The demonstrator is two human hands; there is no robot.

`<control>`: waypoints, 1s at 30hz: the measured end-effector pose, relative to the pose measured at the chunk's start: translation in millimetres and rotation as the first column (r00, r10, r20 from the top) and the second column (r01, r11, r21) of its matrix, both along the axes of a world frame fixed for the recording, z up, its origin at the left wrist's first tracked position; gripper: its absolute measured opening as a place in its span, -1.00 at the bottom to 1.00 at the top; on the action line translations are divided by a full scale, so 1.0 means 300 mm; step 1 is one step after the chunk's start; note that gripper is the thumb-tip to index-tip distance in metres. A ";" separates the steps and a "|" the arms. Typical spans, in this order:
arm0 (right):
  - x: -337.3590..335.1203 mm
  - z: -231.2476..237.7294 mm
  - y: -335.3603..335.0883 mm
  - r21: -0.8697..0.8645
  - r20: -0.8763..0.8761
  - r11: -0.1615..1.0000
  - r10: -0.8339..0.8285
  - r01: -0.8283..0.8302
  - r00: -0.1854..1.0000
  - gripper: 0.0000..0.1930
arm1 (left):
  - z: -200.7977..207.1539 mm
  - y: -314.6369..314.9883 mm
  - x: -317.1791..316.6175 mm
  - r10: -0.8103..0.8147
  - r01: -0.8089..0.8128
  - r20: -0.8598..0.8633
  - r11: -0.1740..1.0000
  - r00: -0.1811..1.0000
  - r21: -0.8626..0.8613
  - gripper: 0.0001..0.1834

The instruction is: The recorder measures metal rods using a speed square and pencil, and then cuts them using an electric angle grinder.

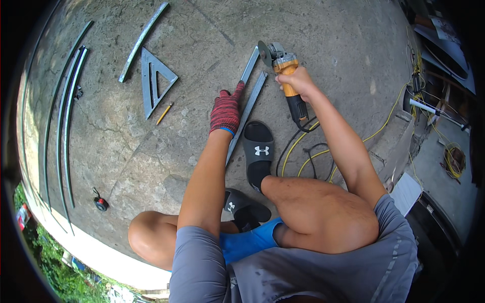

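Observation:
My left hand (pixel 225 111), in a red and black knit glove, grips a short metal bar (pixel 249 65), its index finger stretched along the bar. Bare, my right hand (pixel 298 84) is closed around the body of a yellow and black angle grinder (pixel 286 65). The grinder's cutting disc (pixel 263 53) is at the bar's far end; whether they touch I cannot tell. A second metal bar (pixel 249 108) lies on the concrete just right of my glove and runs back past my sandal (pixel 258 144).
To the left lie a triangular speed square (pixel 155 83), a pencil (pixel 164 112), a metal strip (pixel 143 42), several long metal bars (pixel 64 111) and a tape measure (pixel 100 203). Black and yellow cords (pixel 303 146) loop beside my right foot. Clutter and a coiled cable (pixel 453 160) stand at right.

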State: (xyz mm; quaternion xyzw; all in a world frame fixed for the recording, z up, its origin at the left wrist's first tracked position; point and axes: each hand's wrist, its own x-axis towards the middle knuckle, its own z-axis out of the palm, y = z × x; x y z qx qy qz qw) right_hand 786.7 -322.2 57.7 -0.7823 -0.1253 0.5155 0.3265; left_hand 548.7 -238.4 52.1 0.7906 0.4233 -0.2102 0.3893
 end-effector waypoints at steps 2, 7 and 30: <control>-0.008 0.002 0.008 -0.007 0.002 1.000 0.002 -0.002 1.000 -0.77 | 0.015 0.002 0.002 0.010 -0.010 -0.007 1.000 1.000 -0.020 -0.31; -0.003 0.004 0.009 -0.026 -0.010 0.999 0.018 -0.018 1.000 -0.68 | 0.035 0.004 0.007 0.019 -0.019 0.001 1.000 1.000 -0.004 -0.31; -0.002 0.018 0.010 -0.046 0.010 0.998 0.038 -0.037 0.999 -0.68 | 0.021 0.003 0.000 0.012 -0.012 -0.003 1.000 1.000 0.000 -0.20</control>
